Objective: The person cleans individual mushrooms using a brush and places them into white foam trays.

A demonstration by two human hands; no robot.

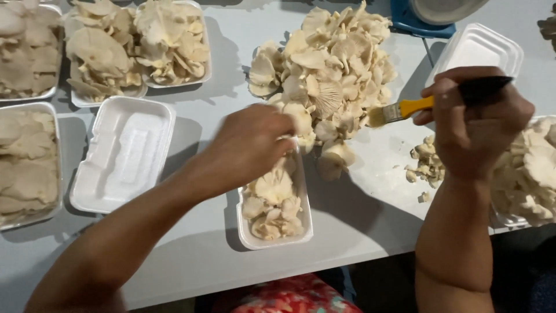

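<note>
Red patterned cloth (289,297) shows at the bottom edge, nearest you, below the edge of the pale counter (191,255).

Item, small foam tray (303,204): white, narrow, set straight ahead of you, partly filled with oyster mushrooms (272,203). Your left hand (252,145) hovers over its far end, fingers bunched downward on or just above the top pieces; whether they grip one you cannot tell, since the hand hides its own fingertips.

Item, paintbrush (405,108): yellow ferrule, dark handle, pale bristles. Your right hand (475,124) is clenched around the handle, bristles pointing left and touching the edge of the big mushroom pile (327,75). Held low and sideways like this, it looks suited to sweeping dirt off the caps.

Item, mushroom pile: loose oyster mushrooms heaped mid-counter, just beyond the small tray, within reach of both hands.

Item, trimmings (425,165): small scraps scattered below your right hand, apart from the pile.

Item, empty foam tray (124,153): to the left, open side up. A second empty tray (478,49) lies at upper right, beside a blue scale (420,20).

Item, filled trays (133,46): grouped along the far left, heaped with mushrooms. Another heap (530,171) sits at the right edge.
</note>
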